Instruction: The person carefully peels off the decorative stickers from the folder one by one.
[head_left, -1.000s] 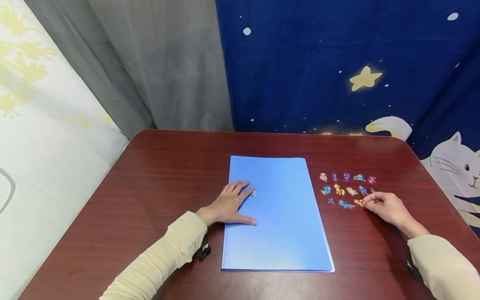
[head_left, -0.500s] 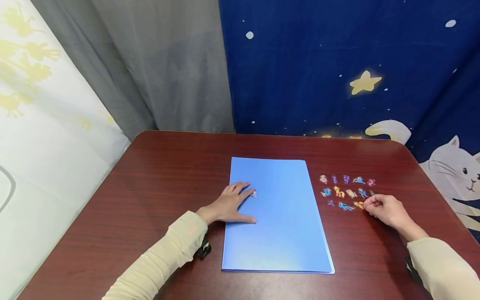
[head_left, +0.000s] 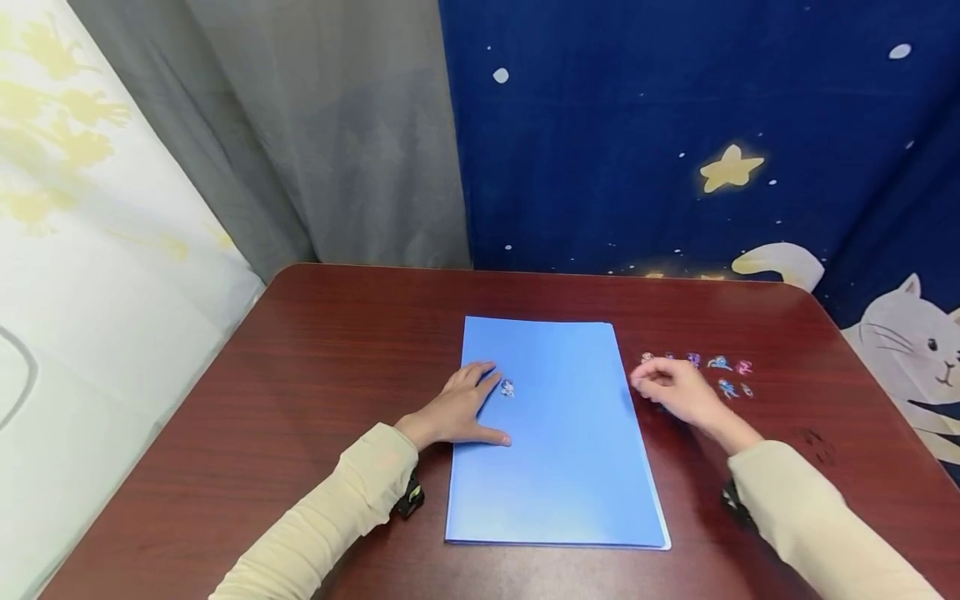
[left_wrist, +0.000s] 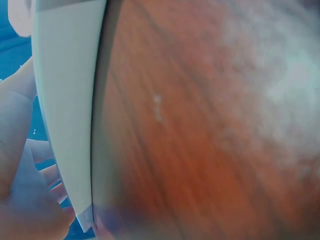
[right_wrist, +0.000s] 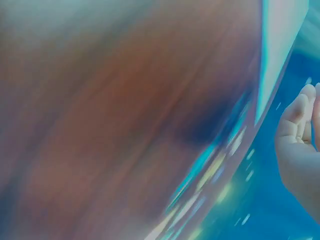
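My left hand (head_left: 453,410) rests spread and flat on the left part of a blue folder (head_left: 573,475), thumb apart from the fingers. Just beyond its fingertips, a small pony sticker (head_left: 507,388) sits on the folder. My right hand (head_left: 678,392) hovers by the folder's right edge, thumb and fingertips drawn together. It pinches what seems to be a tiny sticker, hardly visible at this size. In the right wrist view, the curled right hand (right_wrist: 295,145) shows at the right edge. Behind and under it are several colourful pony stickers (head_left: 719,362), many hidden by the hand.
The dark red wooden table (head_left: 337,350) carries the folder in its middle and the stickers at right. A grey curtain (head_left: 360,150) and a blue starry curtain (head_left: 600,167) hang beyond its far edge, with a white cloth (head_left: 105,317) at left.
My right hand has left the lower sticker row and moved left and slightly away from me, towards the folder's right edge. The left hand stays on the folder, with the sticker beside it showing more fully.
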